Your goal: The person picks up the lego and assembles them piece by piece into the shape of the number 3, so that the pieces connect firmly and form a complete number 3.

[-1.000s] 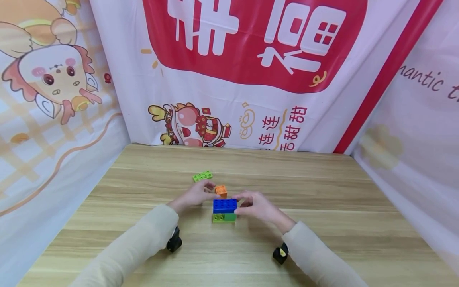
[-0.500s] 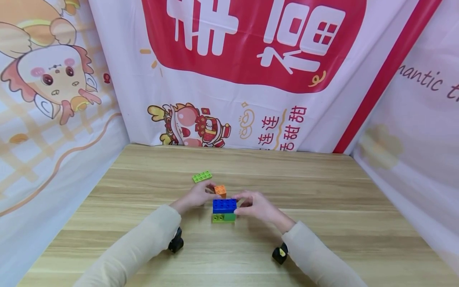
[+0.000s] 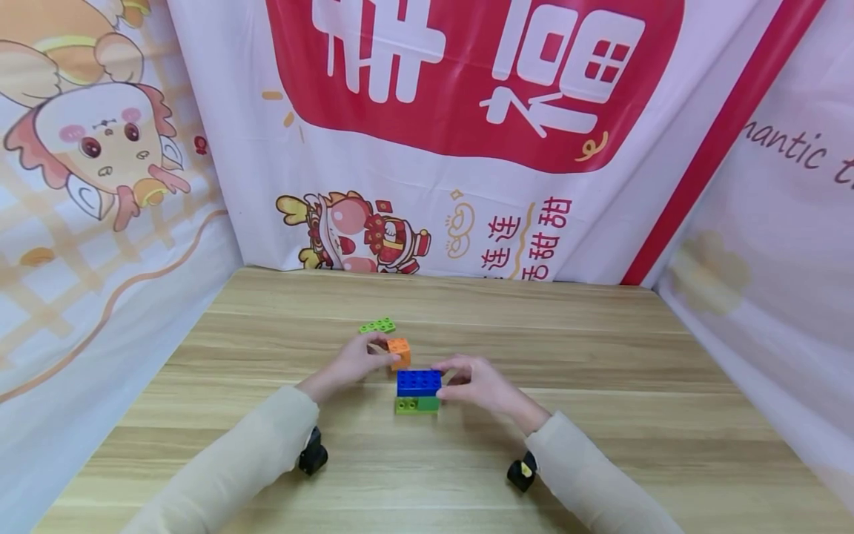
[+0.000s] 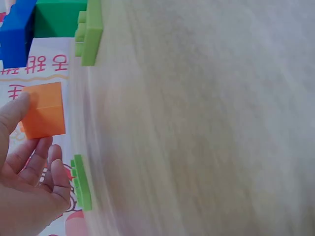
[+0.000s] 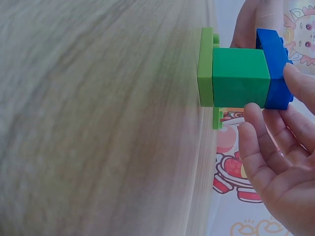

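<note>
Pale wood-grain tabletop (image 3: 427,475), creased red-and-white backdrop (image 3: 460,126), cartoon-printed sheet (image 3: 87,245) at left, lettered sheet (image 3: 767,259) at right

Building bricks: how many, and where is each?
5. The orange brick is in the left hand; the blue brick sits on the green brick, which stands on the lower lime brick; the far lime brick lies on the table. Others may be hidden.
</note>
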Available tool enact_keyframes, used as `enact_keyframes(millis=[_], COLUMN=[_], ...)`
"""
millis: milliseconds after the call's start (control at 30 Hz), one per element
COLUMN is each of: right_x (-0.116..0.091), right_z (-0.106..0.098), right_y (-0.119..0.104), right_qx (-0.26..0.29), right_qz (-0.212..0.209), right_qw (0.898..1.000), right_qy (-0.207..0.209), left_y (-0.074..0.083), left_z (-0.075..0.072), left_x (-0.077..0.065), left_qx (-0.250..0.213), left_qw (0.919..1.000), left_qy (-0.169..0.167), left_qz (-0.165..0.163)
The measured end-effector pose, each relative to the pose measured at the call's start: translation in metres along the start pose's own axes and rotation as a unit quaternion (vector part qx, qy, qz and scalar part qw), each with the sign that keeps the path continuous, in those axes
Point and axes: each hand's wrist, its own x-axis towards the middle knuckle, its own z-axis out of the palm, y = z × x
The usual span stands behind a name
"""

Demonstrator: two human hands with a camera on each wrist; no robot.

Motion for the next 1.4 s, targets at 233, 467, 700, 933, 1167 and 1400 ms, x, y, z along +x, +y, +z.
enact_keyframes(millis=[233,467,700,933,1167,1400], right_x=[0.004,0.002,0.003,0.004,0.004,0.006], right_z=[0.001,0.001,0.001,0.001,0.001,0.001], right_y=[0.014,0.008,0.009,0.015,0.013,0.012], right_qx=[0.003,-0.015,-0.015,0.0,0.012,0.014], right_qz=[-0.009,-0.004,-0.007,-0.006,0.0,0.006], right_qw=[1.0,1.0,1.0,1.0,1.0,1.0], right_qy=[0.004,0.008,0.006,0.001,-0.007,-0.006], left_y=[0.009,0.025,0.038,0.044,0.044,0.046], left_z=[-0.007,-0.008,-0.001,0.006,0.013,0.017], left_x=[-0.008,-0.014,-0.023,-0.028,-0.032,-0.035], left_qx=[0.002,0.001,0.019,0.023,0.041,0.054], left_qw=[0.9994,0.9953,0.989,0.9864,0.9811,0.9762], left_qy=[0.035,0.069,0.058,0.042,0.024,0.003], left_qz=[0.007,0.069,0.135,0.157,0.188,0.21])
